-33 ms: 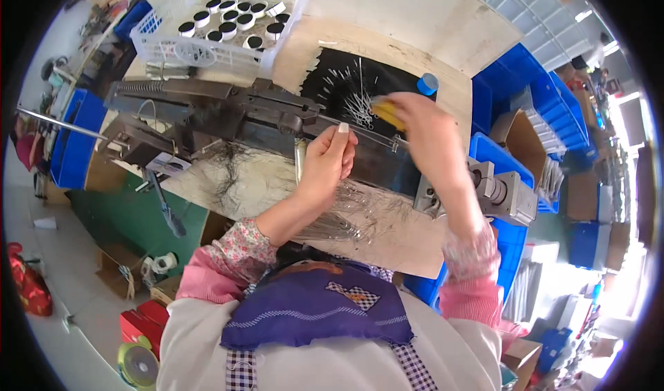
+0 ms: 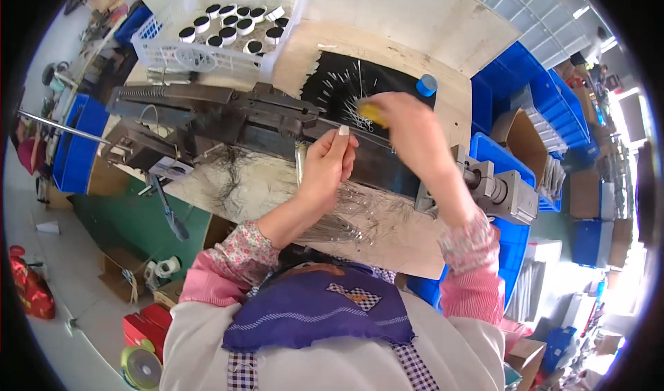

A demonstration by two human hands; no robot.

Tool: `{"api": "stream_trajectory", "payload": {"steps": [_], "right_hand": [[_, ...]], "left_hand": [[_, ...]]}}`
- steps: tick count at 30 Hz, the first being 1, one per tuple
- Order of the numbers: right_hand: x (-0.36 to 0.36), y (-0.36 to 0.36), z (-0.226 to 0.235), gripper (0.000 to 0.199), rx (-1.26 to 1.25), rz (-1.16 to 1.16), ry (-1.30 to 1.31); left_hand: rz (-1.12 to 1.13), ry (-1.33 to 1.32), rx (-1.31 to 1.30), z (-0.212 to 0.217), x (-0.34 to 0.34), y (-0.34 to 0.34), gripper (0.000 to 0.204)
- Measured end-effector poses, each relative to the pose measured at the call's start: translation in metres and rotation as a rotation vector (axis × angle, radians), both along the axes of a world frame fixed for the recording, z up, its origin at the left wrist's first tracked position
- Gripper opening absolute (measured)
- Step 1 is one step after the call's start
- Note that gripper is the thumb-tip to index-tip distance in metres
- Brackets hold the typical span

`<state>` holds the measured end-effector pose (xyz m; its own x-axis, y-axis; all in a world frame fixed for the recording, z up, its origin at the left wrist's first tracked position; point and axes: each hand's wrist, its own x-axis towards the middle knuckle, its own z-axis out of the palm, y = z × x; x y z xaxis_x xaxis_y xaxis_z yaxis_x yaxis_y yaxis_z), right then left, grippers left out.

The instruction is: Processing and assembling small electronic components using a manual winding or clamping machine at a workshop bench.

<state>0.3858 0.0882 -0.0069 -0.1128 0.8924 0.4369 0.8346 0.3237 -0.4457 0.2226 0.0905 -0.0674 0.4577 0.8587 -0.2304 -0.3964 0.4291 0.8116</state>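
My left hand point(image 2: 330, 164) is closed around a thin upright bundle of silvery wires point(image 2: 300, 162) over the workbench. My right hand point(image 2: 408, 129) reaches further back and grips a small yellow object point(image 2: 371, 113) at the edge of a black mat point(image 2: 339, 79) strewn with thin silver pins. Both hands hover just in front of a long dark metal machine point(image 2: 221, 114) that lies across the bench. More loose silvery wires point(image 2: 353, 214) lie spread on the bench under my left forearm.
A white basket point(image 2: 173, 52) of round black-and-white caps stands at the back left. A blue tape roll point(image 2: 427, 84) sits by the mat. A grey motor block point(image 2: 501, 189) and blue bins point(image 2: 526, 79) are on the right. Boxes and a blue crate point(image 2: 72, 152) stand on the floor at left.
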Motion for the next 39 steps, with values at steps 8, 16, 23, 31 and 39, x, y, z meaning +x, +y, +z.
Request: {"api": "stream_trajectory", "payload": {"steps": [8, 16, 23, 31, 39], "right_hand": [[0.014, 0.004, 0.003, 0.025, -0.469, 0.101, 0.277], [0.006, 0.010, -0.009, 0.020, -0.366, 0.181, 0.174], [0.004, 0.001, -0.006, 0.020, -0.330, 0.191, 0.315], [0.022, 0.027, 0.015, 0.025, -0.918, 0.153, 0.722], [0.025, 0.019, 0.018, 0.034, -0.568, 0.277, 0.094]], "left_hand": [[0.016, -0.029, -0.082, 0.006, 0.011, -0.007, 0.027], [0.040, -0.087, -0.086, -0.001, 0.005, -0.006, 0.027], [0.049, -0.070, -0.068, 0.000, 0.002, -0.008, 0.027], [-0.005, -0.022, -0.041, -0.005, 0.006, -0.005, 0.032], [-0.175, -0.652, -0.444, 0.022, 0.005, -0.003, 0.081]]}}
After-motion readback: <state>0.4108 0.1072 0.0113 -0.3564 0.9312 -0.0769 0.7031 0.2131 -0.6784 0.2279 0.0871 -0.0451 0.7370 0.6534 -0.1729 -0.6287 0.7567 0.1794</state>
